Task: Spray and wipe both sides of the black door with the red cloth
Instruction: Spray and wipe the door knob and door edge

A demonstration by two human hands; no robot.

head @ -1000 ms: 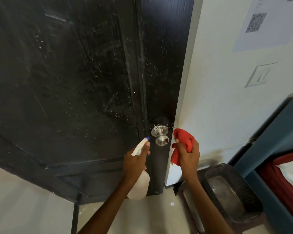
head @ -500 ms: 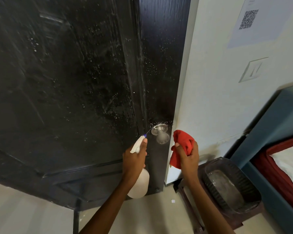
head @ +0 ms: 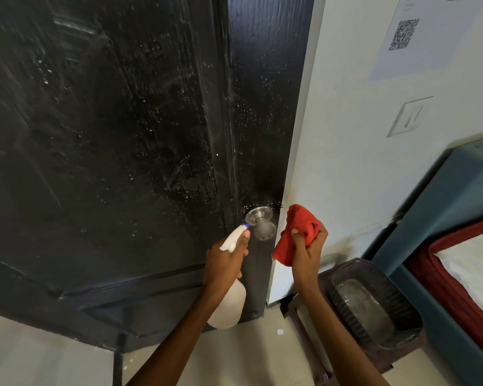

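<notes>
Right now my left grip (head: 223,263) is wrapped around the neck of one white spray bottle (head: 229,302), a finger lying along its trigger head, the blue-tipped nozzle pointing at the door's one silver knob (head: 260,222) and sitting just beside it. The black door (head: 123,135) stands directly in front of both hands, filling the left and middle of my view, its panel speckled with pale droplets and streaks, thickest around the knob and along the edge strip. My right grip (head: 308,246) is bunched tight on the one red cloth (head: 293,235), which is crumpled up above my fingers and hangs down below them; it sits just right of the knob, near the door's edge where it meets the pale wall (head: 346,162), and I cannot tell whether the cloth touches either. Lower right, one dark ribbed bin (head: 374,305) stands on the floor near the wall, lined with a clear bag; what lies inside is too dim to make out. On the wall are one switch plate (head: 409,117) and one sheet with a QR code (head: 403,34).
</notes>
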